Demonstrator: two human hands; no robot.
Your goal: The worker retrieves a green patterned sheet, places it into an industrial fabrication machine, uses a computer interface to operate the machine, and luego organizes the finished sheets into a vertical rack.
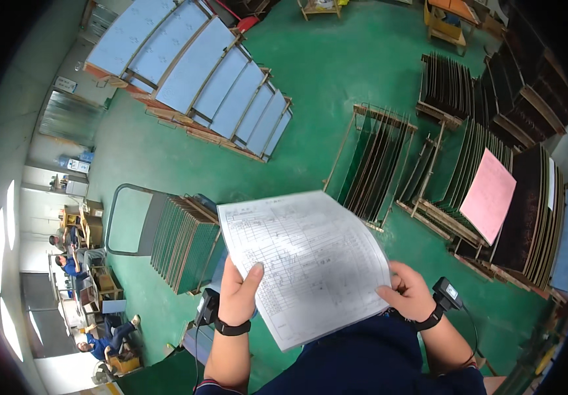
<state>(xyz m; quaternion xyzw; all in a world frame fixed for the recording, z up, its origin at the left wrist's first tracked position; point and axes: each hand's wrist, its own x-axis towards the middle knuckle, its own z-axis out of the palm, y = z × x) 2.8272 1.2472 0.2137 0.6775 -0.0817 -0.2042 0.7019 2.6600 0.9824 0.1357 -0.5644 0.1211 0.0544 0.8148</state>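
Head view: a person stands on a green workshop floor [310,85], holding a printed form sheet [303,263] out in front of the chest. The left hand [239,293] grips its near-left edge, thumb on top; the right hand [407,291] pinches its right edge — both closed on the paper, hands well apart. The sheet sags slightly, so keeping it taut between both hands should help reading. A cart of upright panels [182,240] stands left; racks of dark boards [389,164] and a pink sheet [489,194] lie far right — seated workers [73,263] far left.
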